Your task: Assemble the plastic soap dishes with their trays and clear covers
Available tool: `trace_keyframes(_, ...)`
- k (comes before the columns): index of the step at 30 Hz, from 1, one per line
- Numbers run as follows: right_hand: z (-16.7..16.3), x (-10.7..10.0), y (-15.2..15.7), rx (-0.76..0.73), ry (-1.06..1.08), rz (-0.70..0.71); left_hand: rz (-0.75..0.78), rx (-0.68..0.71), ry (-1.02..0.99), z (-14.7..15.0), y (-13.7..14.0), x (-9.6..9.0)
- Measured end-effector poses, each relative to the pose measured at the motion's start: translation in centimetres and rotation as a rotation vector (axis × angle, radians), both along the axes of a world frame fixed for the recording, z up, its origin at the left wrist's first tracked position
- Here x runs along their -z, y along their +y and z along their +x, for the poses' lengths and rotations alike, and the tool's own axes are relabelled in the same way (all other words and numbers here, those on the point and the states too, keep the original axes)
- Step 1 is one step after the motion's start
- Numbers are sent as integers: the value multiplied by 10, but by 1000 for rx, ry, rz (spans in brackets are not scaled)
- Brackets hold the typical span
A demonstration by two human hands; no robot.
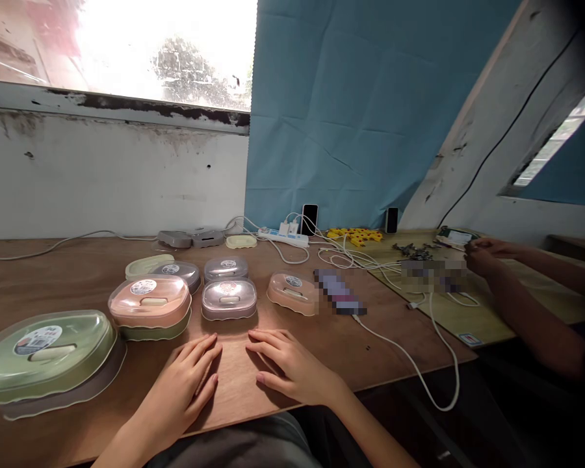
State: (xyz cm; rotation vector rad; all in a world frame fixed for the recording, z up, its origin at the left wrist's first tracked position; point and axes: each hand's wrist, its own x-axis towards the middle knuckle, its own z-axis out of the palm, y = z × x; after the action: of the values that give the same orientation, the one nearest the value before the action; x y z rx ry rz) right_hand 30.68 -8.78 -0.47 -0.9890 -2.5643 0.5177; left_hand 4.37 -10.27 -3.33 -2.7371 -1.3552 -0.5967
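Note:
My left hand (188,383) rests on the wooden table near its front edge, fingers stretched out and holding nothing. Opposite it, my right hand (292,367) lies on the wood too, empty, with its fingers apart. Just beyond them sits a small lilac lidded box (229,300), a grey one (227,268) behind it. To its right is a small pink box (292,296). A larger pink box (149,302) on a green one stands left of centre. Nearest on the left, a big green box (43,357) with a clear lid is stacked on a grey one.
A phone (340,292) with a white charging cable (419,364) lies to the right. At the back are a power strip (283,235), grey trays (190,238) and yellow spotted pieces (355,235). A co-worker's hands (490,253) work at the adjoining table (492,312).

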Motion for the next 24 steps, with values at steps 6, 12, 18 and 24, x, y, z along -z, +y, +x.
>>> trace_keyframes(6,1,1,-1,0,-2,22,11,6,-19,-1,0,4)
trace_keyframes(12,4,5,2,-94,43,50,5,91,-7,0,-3,-2)
trace_keyframes(18,6,6,3,-209,204,-77,-96,240,30,5,-8,-16)
trace_keyframes(24,2,2,-1,-130,243,-101,-95,214,-45,6,-8,-11)
